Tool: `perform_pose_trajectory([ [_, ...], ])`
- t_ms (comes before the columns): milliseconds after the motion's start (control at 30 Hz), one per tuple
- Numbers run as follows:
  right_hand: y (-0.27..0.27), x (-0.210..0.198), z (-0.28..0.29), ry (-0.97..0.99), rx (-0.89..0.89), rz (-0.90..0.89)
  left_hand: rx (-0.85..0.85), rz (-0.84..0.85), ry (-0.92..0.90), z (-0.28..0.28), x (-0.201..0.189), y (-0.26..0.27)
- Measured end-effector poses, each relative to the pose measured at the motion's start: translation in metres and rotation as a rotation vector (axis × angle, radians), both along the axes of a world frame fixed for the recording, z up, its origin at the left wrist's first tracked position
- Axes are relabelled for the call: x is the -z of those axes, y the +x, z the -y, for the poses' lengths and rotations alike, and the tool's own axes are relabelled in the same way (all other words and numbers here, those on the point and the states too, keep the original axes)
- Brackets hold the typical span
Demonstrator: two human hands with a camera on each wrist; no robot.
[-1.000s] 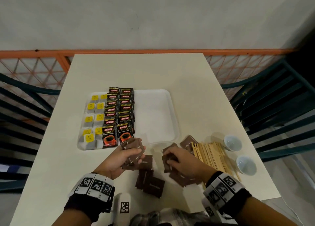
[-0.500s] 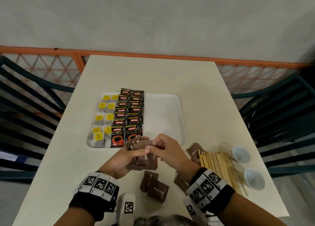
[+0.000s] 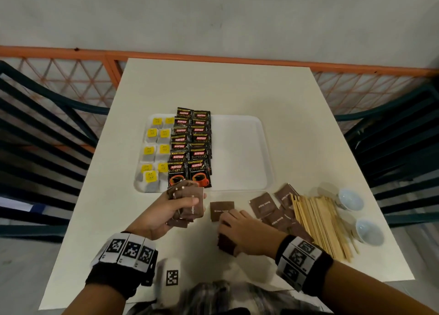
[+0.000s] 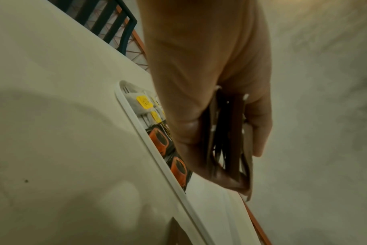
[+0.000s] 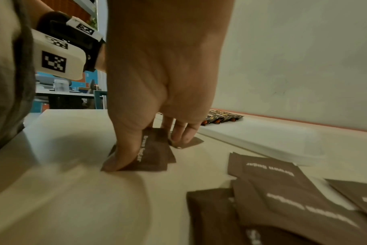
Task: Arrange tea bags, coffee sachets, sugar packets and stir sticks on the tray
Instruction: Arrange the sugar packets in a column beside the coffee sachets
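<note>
pale cream table [image 3: 237, 89] fills the middle of the head view, backed by a grey wall and an orange railing along the upper edge, with dark slatted chairs at the left and right sides of the frame. a white tray [image 3: 240, 153] sits at centre frame; its left half carries 2 columns of tea bags [image 3: 152, 153] with yellow tags and, just right of them, 2 overlapping columns of black coffee sachets [image 3: 191, 148], while its right half is bare.

the left hand [image 3: 164, 210], at lower centre just below the tray's near edge, grips a bunch of brown sugar packets [image 3: 190, 203] held on edge, thumb across the front and fingers curled behind; the left wrist view shows the bunch [image 4: 228, 136] squeezed between thumb and fingers above the tray rim [image 4: 149, 149].

the right hand [image 3: 247, 234], lower centre-right, is down on the table with its thumb and fingertips pressing on loose sugar packets. in the right wrist view the thumb pins 1 packet [image 5: 153, 154] flat and the fingertips [image 5: 180, 134] touch a 2nd packet behind it; whether it is pinching either i cannot tell.

more loose brown packets [image 3: 273, 210] lie scattered right of that hand, touching a heap of wooden stir sticks [image 3: 318, 222]. 2 small white cups [image 3: 361, 215] stand near the table's right edge, beside the sticks.
</note>
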State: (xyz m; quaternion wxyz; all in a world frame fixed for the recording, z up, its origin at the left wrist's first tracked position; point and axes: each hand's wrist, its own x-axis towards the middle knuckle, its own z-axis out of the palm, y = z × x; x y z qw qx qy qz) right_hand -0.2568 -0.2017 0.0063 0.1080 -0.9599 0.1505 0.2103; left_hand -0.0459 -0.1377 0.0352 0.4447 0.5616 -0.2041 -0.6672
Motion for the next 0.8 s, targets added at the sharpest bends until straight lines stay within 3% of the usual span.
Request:
perform_pose_trajectory([
  [167,0.009,-0.007,-0.004,0.14,0.159,-0.038,0.033,-0.031,-0.01,0.002,0.0,0.004],
  [267,0.009,-0.016,-0.005,0.401,0.468,0.005,0.023,-0.061,-0.039,0.001,0.003,0.011],
  [400,0.017,-0.033,0.003,0.699,0.885,0.333,0.005,-0.092,-0.087,-0.001,0.007,0.017],
  [500,0.036,-0.052,0.002,1.02,1.084,0.617,-0.033,-0.136,-0.11,0.002,0.008,0.016],
  [567,0.049,-0.058,0.002,1.148,1.15,0.71,-0.046,-0.186,-0.127,0.005,0.004,0.014],
  [800,0.069,-0.068,0.015,0.644,1.1,0.799,-0.062,-0.151,-0.151,0.02,-0.01,0.01],
])
